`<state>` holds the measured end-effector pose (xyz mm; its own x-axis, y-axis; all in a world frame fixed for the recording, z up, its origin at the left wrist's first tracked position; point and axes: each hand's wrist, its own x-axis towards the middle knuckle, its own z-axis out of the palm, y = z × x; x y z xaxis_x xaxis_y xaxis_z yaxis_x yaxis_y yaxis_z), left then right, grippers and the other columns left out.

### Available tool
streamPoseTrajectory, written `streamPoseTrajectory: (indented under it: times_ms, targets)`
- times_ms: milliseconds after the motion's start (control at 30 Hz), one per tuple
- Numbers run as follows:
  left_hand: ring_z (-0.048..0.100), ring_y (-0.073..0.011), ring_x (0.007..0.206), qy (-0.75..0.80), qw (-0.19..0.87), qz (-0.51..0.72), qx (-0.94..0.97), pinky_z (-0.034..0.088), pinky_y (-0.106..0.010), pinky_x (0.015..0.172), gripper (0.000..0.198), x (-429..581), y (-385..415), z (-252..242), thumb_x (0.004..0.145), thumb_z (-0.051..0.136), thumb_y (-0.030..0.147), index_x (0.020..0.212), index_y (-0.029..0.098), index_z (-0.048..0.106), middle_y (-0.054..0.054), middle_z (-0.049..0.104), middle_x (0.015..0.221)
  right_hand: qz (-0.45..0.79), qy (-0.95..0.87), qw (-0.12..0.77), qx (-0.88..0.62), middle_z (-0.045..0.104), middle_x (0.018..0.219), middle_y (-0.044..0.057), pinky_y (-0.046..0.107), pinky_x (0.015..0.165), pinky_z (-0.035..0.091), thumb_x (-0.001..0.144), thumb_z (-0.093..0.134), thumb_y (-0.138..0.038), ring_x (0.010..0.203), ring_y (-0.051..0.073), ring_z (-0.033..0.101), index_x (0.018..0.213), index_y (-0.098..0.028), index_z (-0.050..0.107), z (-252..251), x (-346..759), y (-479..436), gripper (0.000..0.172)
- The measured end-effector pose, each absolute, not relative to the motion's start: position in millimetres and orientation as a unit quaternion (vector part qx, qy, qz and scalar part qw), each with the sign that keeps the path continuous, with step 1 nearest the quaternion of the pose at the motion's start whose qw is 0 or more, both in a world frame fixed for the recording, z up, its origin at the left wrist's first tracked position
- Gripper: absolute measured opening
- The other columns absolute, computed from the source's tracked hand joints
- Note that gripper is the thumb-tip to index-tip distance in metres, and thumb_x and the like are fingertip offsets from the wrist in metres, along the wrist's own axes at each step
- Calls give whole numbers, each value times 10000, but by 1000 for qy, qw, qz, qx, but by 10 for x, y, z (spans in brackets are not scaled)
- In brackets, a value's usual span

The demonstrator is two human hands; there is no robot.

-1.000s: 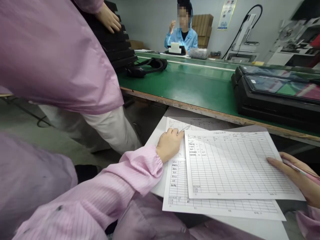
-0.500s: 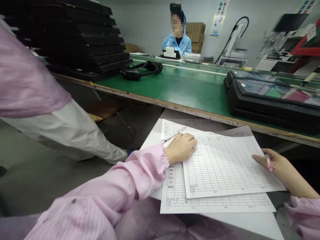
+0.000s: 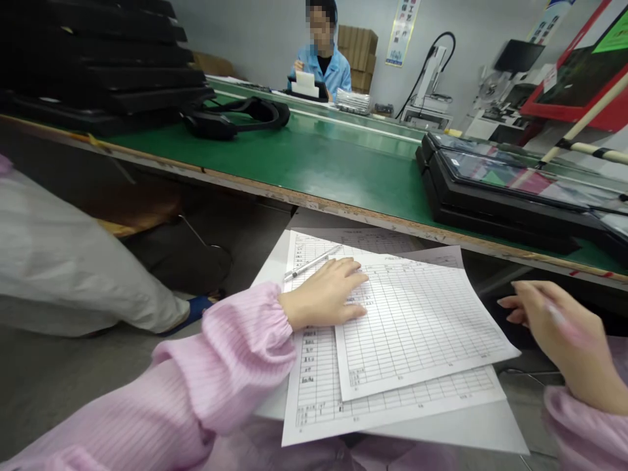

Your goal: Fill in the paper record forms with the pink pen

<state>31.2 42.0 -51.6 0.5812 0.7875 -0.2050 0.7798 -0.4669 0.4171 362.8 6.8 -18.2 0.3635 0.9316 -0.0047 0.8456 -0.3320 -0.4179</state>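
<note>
At far left, a co-worker's pale trouser leg (image 3: 63, 275) and a stack of black trays (image 3: 93, 65) on the green bench (image 3: 338, 163) are seen, with a black headset (image 3: 235, 116) beside the stack. The left hand (image 3: 326, 297) is laid flat, fingers spread, on the left edge of the top form sheet (image 3: 417, 324), which lies skewed over a lower form sheet (image 3: 314, 366) on a white board (image 3: 466, 428). A pen (image 3: 314, 261) rests just beyond the fingertips. At right, the right hand (image 3: 554, 330) is held clear of the paper, loosely curled around a blurred pink pen (image 3: 557, 314). Black cases (image 3: 500, 196) are set on the bench above; a seated person in blue (image 3: 324, 62) is visible behind.
</note>
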Motion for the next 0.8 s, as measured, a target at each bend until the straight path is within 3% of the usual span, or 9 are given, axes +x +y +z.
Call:
streamPoseTrajectory:
  times_ms: [33, 100, 167, 267, 467, 633, 800]
  targets:
    - [220, -255, 1405, 446, 249, -1, 859, 232, -518, 1199, 589, 307, 406, -494, 789, 553, 477, 1316, 260, 405, -68, 286, 1466, 169, -561, 230, -777, 650, 891, 104, 352, 664, 514, 928, 223, -579, 697, 213, 620, 1166, -210, 506, -94, 3503, -47, 522]
    - [140, -260, 1435, 421, 269, -25, 866, 154, -544, 1216, 635, 307, 377, -471, 770, 584, 472, 1336, 272, 375, -62, 228, 1495, 342, -594, 335, -647, 637, 718, 79, 294, 506, 477, 898, 344, -620, 531, 171, 559, 1081, -174, 586, 8, 3215, -257, 539]
    - [104, -262, 1444, 402, 280, -46, 871, 115, -550, 1220, 660, 312, 350, -471, 757, 600, 479, 1339, 273, 365, -67, 199, 1506, 486, -592, 321, -557, 617, 640, 59, 261, 474, 439, 887, 477, -525, 474, 139, 529, 931, -156, 633, 7, 2921, -404, 403]
    - [122, -269, 1439, 397, 276, -50, 874, 113, -551, 1218, 646, 323, 315, -492, 752, 602, 490, 1317, 268, 384, -77, 208, 1501, 628, -526, 255, -514, 620, 702, 33, 247, 527, 429, 870, 530, -340, 498, 106, 522, 911, -162, 595, -108, 2575, -474, 194]
    - [158, -261, 1425, 385, 274, -33, 881, 146, -499, 1231, 590, 351, 269, -488, 767, 600, 443, 1291, 255, 404, -72, 235, 1485, 580, -620, 228, -476, 535, 629, 11, 221, 557, 378, 847, 537, -290, 595, 106, 477, 694, -145, 578, -313, 2303, -413, 214]
    - [241, -238, 1384, 351, 280, -14, 893, 284, -427, 1196, 524, 349, 252, -491, 780, 592, 372, 1261, 231, 439, -67, 301, 1445, 538, -638, 225, -503, 542, 636, -2, 216, 562, 377, 844, 532, -239, 601, 106, 487, 705, -158, 563, -399, 2284, -467, 163]
    - [298, -288, 1345, 319, 260, -1, 911, 316, -460, 1163, 557, 352, 241, -485, 740, 629, 464, 1206, 191, 492, -118, 331, 1412, 520, -679, 238, -460, 545, 644, 0, 222, 560, 377, 882, 524, -251, 598, 106, 490, 703, -166, 576, -397, 2323, -475, 206]
